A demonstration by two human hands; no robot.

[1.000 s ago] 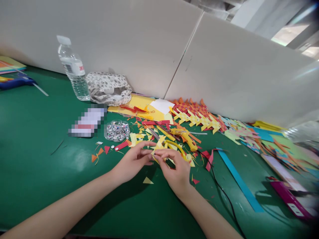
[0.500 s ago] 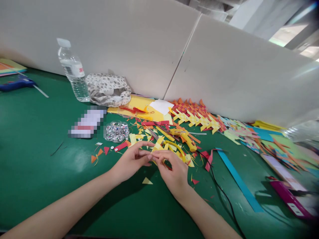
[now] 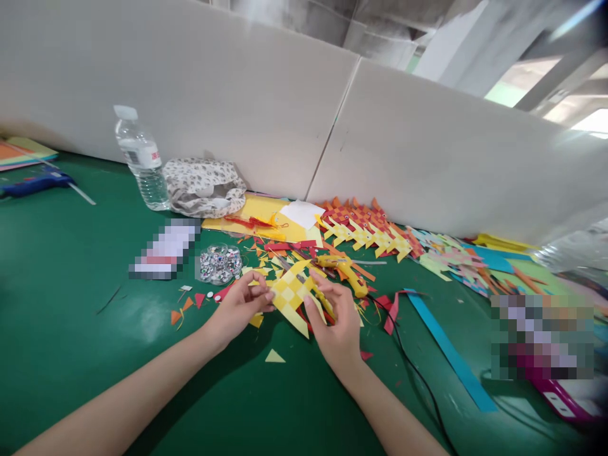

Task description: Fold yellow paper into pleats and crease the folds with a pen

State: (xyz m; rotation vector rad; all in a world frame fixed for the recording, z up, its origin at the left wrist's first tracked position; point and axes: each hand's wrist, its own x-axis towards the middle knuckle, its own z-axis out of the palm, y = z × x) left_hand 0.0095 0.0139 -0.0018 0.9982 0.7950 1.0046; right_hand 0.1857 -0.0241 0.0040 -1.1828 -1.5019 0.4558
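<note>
A woven yellow paper fish (image 3: 291,292), checked in light and darker yellow with pointed strips, is held up over the scraps in the middle. My left hand (image 3: 240,310) pinches its left edge between thumb and fingers. At its right edge, my right hand (image 3: 336,326) has thumb and fingers apart, the thumb tip close to or touching the paper. Behind the right fingers lie scissors with yellow handles (image 3: 327,306), partly hidden. A yellow glue gun (image 3: 349,273) rests just beyond that hand.
Paper scraps surround the hands. A bag of googly eyes (image 3: 218,264), a water bottle (image 3: 141,158) and a patterned cloth pouch (image 3: 205,188) stand left. Finished woven fish (image 3: 365,234) lie by the partition. At right are a blue strip (image 3: 451,348), a black cord (image 3: 420,367) and a magenta power strip (image 3: 555,396).
The fish has been turned so its checked face shows. My hands have moved apart, the right one opening its fingers. The view has tilted slightly upward.
</note>
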